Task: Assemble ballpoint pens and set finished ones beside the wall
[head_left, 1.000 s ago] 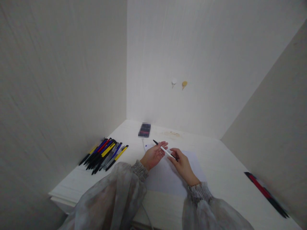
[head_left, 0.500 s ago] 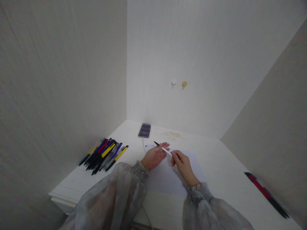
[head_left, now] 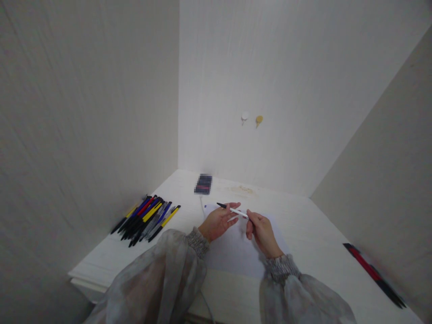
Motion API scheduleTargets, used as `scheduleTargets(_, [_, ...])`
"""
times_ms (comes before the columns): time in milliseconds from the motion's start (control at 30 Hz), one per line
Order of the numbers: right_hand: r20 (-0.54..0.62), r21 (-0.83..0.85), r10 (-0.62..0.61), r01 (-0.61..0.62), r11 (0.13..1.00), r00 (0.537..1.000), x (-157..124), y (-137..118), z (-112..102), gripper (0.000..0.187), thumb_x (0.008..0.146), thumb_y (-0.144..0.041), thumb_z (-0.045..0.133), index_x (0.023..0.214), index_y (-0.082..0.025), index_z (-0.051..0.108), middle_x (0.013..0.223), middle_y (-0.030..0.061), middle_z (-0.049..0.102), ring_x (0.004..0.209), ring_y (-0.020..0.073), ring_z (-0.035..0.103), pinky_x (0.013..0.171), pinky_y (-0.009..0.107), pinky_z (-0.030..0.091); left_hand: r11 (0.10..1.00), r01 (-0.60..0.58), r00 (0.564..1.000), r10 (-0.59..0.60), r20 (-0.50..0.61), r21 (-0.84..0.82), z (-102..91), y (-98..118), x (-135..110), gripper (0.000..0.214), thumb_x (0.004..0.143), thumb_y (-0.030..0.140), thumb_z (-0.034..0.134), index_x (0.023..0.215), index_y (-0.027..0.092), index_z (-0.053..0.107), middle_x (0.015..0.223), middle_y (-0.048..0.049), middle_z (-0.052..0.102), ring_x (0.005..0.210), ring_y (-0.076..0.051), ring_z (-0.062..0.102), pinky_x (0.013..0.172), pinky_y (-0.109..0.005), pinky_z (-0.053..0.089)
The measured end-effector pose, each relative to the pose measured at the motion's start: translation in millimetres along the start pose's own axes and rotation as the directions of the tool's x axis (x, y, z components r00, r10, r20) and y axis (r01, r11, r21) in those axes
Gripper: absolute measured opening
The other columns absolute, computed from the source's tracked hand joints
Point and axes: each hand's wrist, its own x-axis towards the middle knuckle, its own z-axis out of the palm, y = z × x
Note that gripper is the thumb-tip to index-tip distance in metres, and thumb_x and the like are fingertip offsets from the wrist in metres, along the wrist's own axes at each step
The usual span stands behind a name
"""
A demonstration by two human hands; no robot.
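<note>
A white-barrelled pen (head_left: 239, 212) with a black end is held slantwise above a sheet of paper (head_left: 236, 256), between both hands. The fingers of my left hand (head_left: 218, 223) are loosely spread around its black-ended half, and the black end sticks out past them to the left. My right hand (head_left: 265, 234) pinches the pen's other end between thumb and fingers, and a small dark part shows there. On the left of the table, a pile of black, yellow, blue, red and clear pens (head_left: 145, 220) lies close to the wall.
Red and black pens (head_left: 374, 272) lie along the right wall. A dark blurred-out object (head_left: 203, 183) stands at the back with a white cable. Two hooks, one white (head_left: 245, 116) and one yellow (head_left: 259, 119), are on the back wall. The white table (head_left: 313, 238) has walls on three sides.
My right hand has shifted slightly right, and the pen has moved right and lies flatter. My left hand has turned a little, its palm less upturned.
</note>
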Motion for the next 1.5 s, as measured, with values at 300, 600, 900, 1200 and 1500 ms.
scheduleTargets(300, [-0.144, 0.081, -0.077, 0.089, 0.993, 0.987, 3.9, 0.6, -1.1, 0.028, 0.063, -0.039, 0.063, 0.077, -0.015, 0.057, 0.059, 0.0019, 0.062, 0.046, 0.0122, 0.055, 0.050, 0.027, 0.045, 0.998, -0.051, 0.998, 0.050, -0.039, -0.021, -2.4, 4.0, 3.4, 0.029, 0.079, 0.039, 0.045, 0.094, 0.018, 0.057, 0.105, -0.0059, 0.054, 0.081, -0.010, 0.052, 0.076, -0.023, 0.039])
scheduleTargets(600, [-0.209, 0.015, -0.090, 0.096, 0.995, 0.974, 3.7, 5.2, -6.0, 0.030, 0.070, -0.041, 0.056, 0.053, -0.017, 0.050, 0.037, -0.0041, 0.046, 0.033, 0.0077, 0.040, 0.038, 0.022, 0.033, 0.989, -0.050, 0.999, 0.049, 0.010, 0.137, 3.3, 1.1, -1.2, 0.031, 0.079, 0.038, 0.043, 0.097, 0.017, 0.058, 0.088, -0.0081, 0.059, 0.089, -0.014, 0.052, 0.077, -0.024, 0.038])
scheduleTargets(900, [-0.258, 0.431, -0.092, 0.200, 0.880, 0.962, 17.5, 3.6, -14.0, 0.016, 0.063, -0.030, 0.064, 0.069, -0.020, 0.053, 0.076, 0.0002, 0.061, 0.074, 0.0142, 0.058, 0.069, 0.031, 0.047, 0.993, 0.079, 0.995, -0.073, -0.063, 0.087, 0.0, -2.9, -1.5, 0.035, 0.070, 0.025, 0.060, 0.103, 0.017, 0.051, 0.103, -0.0095, 0.056, 0.086, -0.014, 0.055, 0.078, -0.028, 0.039])
scheduleTargets(1200, [-0.249, 0.685, -0.023, 0.193, 0.702, 0.968, 25.2, -6.4, -86.0, 0.030, 0.071, -0.044, 0.044, 0.058, -0.018, 0.048, 0.046, -0.0059, 0.039, 0.030, 0.0035, 0.030, 0.028, 0.017, 0.023, 0.887, 0.009, 0.894, 0.200, -0.401, 0.462, -24.4, 6.3, 13.6, 0.020, 0.066, 0.021, 0.060, 0.084, 0.014, 0.054, 0.082, -0.0049, 0.059, 0.067, -0.010, 0.053, 0.067, -0.024, 0.039])
scheduleTargets(1500, [-0.336, 0.749, 0.004, 0.265, 0.608, 0.942, 27.1, 6.1, -104.3, 0.024, 0.067, -0.034, 0.037, 0.063, -0.016, 0.052, 0.045, -0.0051, 0.038, 0.029, 0.0037, 0.027, 0.028, 0.017, 0.022, -0.210, 0.112, 0.928, 0.372, -0.026, 0.971, -44.5, 7.4, 9.0, 0.022, 0.071, 0.023, 0.050, 0.090, 0.014, 0.056, 0.090, -0.0073, 0.056, 0.085, -0.016, 0.051, 0.078, -0.026, 0.037])
